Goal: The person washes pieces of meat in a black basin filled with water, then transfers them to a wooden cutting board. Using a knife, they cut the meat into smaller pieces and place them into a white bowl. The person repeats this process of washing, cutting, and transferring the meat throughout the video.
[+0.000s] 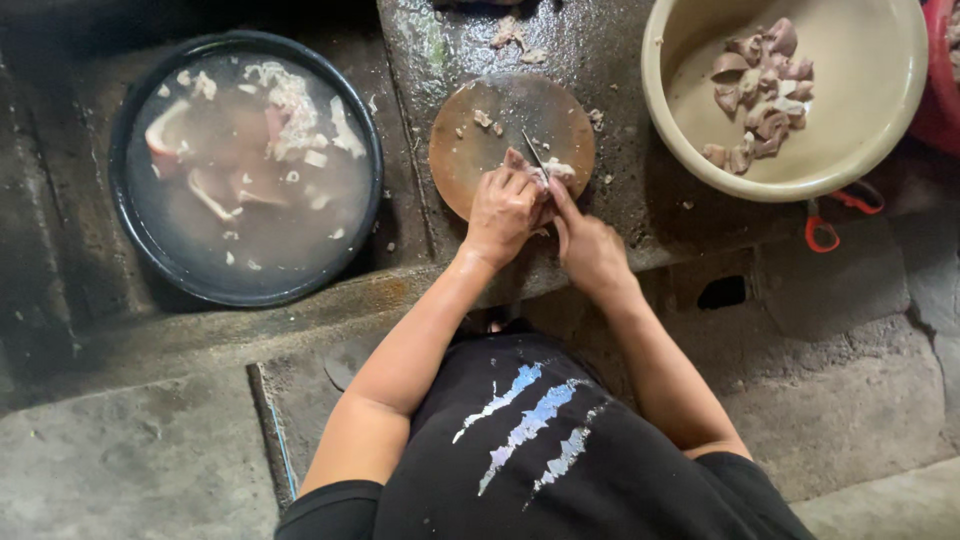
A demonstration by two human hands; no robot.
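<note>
**Both hands on the meat at the round board**

Your left hand (503,212) has its fingers curled down and pressed together, pinning a pale piece of meat (553,172) to the near edge of the round wooden chopping board (480,150). Your right hand (588,248) sits just beside it, fingers closed around a knife handle that stays hidden in your grip; the thin blade of the knife (533,153) pokes up between your hands, angled across the meat. Small scraps dot the board's bare brown face.

Further out, the board lies on a dark wet stone slab (640,190). To your left stands a black round basin (150,255) full of cloudy water with pale cuts floating in it. To your upper right is a cream plastic bowl (860,120) holding a heap of pinkish-grey cut pieces (760,95). Orange-handled scissors (835,220) lie just under that bowl's rim.
</note>
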